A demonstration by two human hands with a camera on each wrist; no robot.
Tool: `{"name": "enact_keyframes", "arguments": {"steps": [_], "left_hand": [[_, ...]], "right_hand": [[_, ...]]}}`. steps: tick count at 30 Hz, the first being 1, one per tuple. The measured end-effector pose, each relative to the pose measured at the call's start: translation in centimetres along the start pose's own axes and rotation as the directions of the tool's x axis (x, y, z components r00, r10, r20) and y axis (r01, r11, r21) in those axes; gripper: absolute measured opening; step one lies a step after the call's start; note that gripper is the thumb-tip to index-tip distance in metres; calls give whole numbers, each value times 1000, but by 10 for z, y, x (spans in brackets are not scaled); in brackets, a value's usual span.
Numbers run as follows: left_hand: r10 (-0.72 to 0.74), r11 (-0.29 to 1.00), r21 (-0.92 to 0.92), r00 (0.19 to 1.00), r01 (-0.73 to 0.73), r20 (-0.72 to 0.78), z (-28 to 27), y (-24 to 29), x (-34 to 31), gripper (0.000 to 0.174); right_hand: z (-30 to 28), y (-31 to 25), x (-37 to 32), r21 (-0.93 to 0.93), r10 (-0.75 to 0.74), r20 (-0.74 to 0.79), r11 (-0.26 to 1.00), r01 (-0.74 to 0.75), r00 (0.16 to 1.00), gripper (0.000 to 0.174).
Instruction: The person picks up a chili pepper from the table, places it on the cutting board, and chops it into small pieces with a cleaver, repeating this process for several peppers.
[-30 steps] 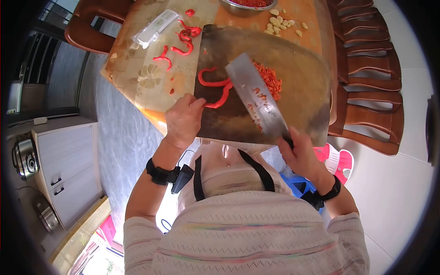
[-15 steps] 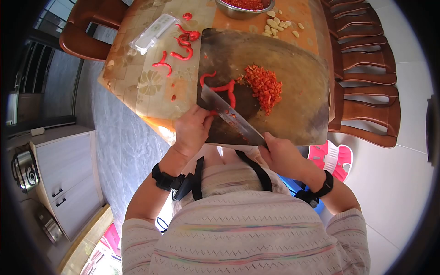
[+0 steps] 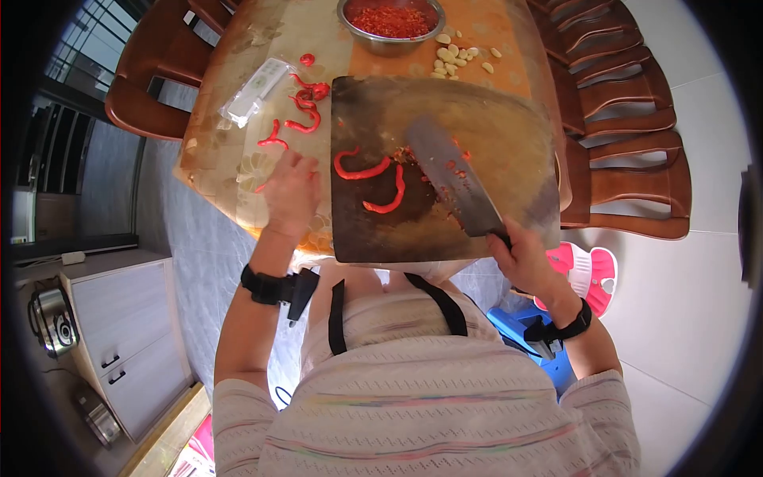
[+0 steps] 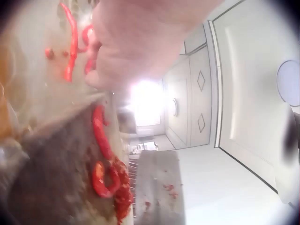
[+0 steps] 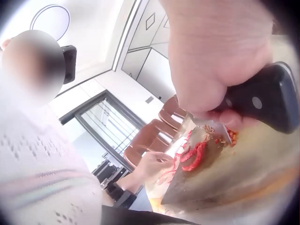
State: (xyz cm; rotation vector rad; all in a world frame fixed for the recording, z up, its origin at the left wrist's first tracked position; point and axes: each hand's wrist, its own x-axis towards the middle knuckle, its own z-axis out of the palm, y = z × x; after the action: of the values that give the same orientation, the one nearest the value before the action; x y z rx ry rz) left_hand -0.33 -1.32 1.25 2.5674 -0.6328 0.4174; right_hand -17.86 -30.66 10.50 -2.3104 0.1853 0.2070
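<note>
Above the tablecloth, just left of the chopping board [image 3: 509,143], hangs the left hand [image 3: 292,195], near red chilies [image 3: 274,143]. Its fingers look curled in the left wrist view [image 4: 136,47], with red chili showing beside them; whether they pinch anything is unclear. A small red piece [image 3: 261,188] shows at the hand's left side. The right hand [image 3: 524,258] grips the cleaver's black handle [image 5: 262,101]. Its blade [image 3: 457,179] is tilted over the board, with red bits stuck on it, and covers most of the chopped chili. Two curved chili pieces [image 3: 385,195] lie left of the blade.
A metal bowl [image 3: 389,40] of chopped red chili stands behind the board, with garlic cloves [image 3: 453,60] to its right. A clear-wrapped white packet [image 3: 258,89] lies at the table's left. Wooden chairs [image 3: 636,187] line the right side.
The left hand has left the board's lower left edge and moved up and left over the tablecloth. The cleaver has swung from the chili at left to the chopped pile at right.
</note>
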Motion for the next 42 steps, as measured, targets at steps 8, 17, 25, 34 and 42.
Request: {"name": "enact_keyframes", "arguments": {"steps": [8,17,25,34,42], "left_hand": [[44,988,-151,960,-2,278,25,98,-9,18],[131,979,-194,936,-69,327,-1,85,-23,20],[276,946,-259,904,-195,327,0,70,-22,19],[363,909,-327,878,-259,313,-8,51,-26,18],[420,874,-368,873,-316,247,0,60,-17,16]], "right_hand": [[1,30,-20,80,109,75,990,-115,991,12],[10,37,-15,503,152,354,801,-325,923,16],[31,21,-22,449,316,254,798,-401,914,15],[30,27,-19,113,57,-22,992,-54,998,17],[-1,32,10,-116,-4,-123,993,-10,992,17]]}}
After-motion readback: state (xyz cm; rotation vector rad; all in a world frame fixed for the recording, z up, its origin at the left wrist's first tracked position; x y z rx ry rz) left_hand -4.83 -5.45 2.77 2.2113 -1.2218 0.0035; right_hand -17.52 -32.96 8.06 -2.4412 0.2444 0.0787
